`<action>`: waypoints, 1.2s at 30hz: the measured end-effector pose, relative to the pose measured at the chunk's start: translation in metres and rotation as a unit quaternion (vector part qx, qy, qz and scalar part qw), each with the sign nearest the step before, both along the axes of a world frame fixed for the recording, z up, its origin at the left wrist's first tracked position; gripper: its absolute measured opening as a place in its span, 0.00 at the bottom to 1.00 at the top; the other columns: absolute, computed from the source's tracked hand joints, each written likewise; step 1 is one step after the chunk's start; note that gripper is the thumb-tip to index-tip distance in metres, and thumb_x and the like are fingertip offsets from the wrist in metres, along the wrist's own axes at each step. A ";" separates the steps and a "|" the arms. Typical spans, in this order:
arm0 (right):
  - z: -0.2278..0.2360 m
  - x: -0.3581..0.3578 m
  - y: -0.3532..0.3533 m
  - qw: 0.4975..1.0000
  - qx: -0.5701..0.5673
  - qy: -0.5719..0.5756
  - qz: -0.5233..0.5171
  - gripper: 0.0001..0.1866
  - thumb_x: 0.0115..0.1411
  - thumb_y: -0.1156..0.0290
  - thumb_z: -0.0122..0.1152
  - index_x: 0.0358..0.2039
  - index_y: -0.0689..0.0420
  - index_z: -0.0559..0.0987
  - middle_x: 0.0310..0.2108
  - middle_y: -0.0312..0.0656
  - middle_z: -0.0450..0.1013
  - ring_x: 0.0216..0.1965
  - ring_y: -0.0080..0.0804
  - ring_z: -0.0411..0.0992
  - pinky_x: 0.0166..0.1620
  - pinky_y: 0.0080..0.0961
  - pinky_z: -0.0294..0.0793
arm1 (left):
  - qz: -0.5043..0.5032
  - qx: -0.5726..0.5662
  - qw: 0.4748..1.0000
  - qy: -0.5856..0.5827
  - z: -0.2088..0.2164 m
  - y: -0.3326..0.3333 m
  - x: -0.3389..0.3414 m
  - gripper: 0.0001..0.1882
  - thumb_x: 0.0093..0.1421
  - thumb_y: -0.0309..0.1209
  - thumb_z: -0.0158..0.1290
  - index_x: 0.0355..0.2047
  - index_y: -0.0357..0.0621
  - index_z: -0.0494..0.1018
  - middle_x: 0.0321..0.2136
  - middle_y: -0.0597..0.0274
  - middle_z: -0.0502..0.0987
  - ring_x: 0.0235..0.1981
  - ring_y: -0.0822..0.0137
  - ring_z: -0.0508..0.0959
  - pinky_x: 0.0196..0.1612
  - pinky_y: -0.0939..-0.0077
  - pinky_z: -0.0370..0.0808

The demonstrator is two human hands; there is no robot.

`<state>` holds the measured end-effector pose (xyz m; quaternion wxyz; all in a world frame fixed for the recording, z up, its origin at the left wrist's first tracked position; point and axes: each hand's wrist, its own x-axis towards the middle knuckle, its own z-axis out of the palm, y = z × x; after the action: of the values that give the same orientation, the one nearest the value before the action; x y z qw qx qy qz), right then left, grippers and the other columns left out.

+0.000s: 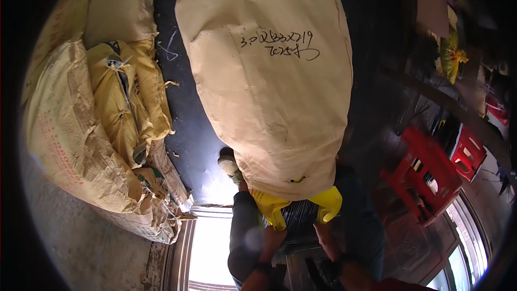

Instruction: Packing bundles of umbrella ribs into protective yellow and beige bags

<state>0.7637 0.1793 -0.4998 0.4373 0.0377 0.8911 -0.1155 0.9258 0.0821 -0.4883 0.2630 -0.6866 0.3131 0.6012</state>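
Observation:
A large tan paper sack [269, 91] with black handwriting lies lengthwise in front of me. Yellow plastic shows at its near end, with one corner [272, 208] on the left and another [327, 205] on the right. My left hand [273, 237] is closed on the left corner, and my right hand [324, 233] grips the right one. Between the two hands is dark, shiny wrapping [298, 218]. Both hands are in shade, so single fingers are hard to make out.
Several filled sacks [75, 129] are stacked along the left. To the right are red plastic crates [423, 178]. Dark flooring [196, 124] runs beside the tan sack. My shoe [228, 166] is close to the sack's lower left edge. Bright light enters at a doorway [212, 248].

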 end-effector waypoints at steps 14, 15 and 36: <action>0.072 -0.062 -0.191 0.992 -0.116 -0.034 0.046 0.12 0.41 0.80 0.55 0.30 0.59 0.69 0.18 0.33 0.61 0.15 0.21 0.61 0.19 0.19 0.59 | 0.306 -0.124 0.942 0.062 0.033 -0.105 -0.033 0.06 0.41 0.22 0.51 0.13 0.40 0.65 0.10 0.72 0.63 0.13 0.78 0.62 0.17 0.79 0.58; 0.075 -0.064 -0.207 0.991 -0.118 -0.061 0.025 0.13 0.41 0.80 0.53 0.31 0.60 0.69 0.19 0.33 0.62 0.15 0.20 0.60 0.19 0.19 0.59 | 0.321 -0.145 0.933 0.071 0.029 -0.110 -0.033 0.06 0.41 0.22 0.51 0.13 0.41 0.65 0.11 0.73 0.63 0.14 0.79 0.62 0.17 0.80 0.58; 0.133 -0.113 -0.488 0.945 -0.280 -0.095 0.141 0.19 0.40 0.80 0.55 0.37 0.61 0.70 0.23 0.37 0.67 0.20 0.23 0.65 0.21 0.21 0.65 | 0.538 -0.167 0.811 0.157 0.068 -0.339 -0.017 0.10 0.39 0.22 0.52 0.26 0.39 0.69 0.13 0.69 0.64 0.08 0.78 0.60 0.09 0.83 0.52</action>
<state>0.6504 -0.3091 -0.3672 0.5250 -0.2016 0.7730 -0.2936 0.9089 -0.2574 -0.4207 -0.2741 -0.6748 0.0261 0.6847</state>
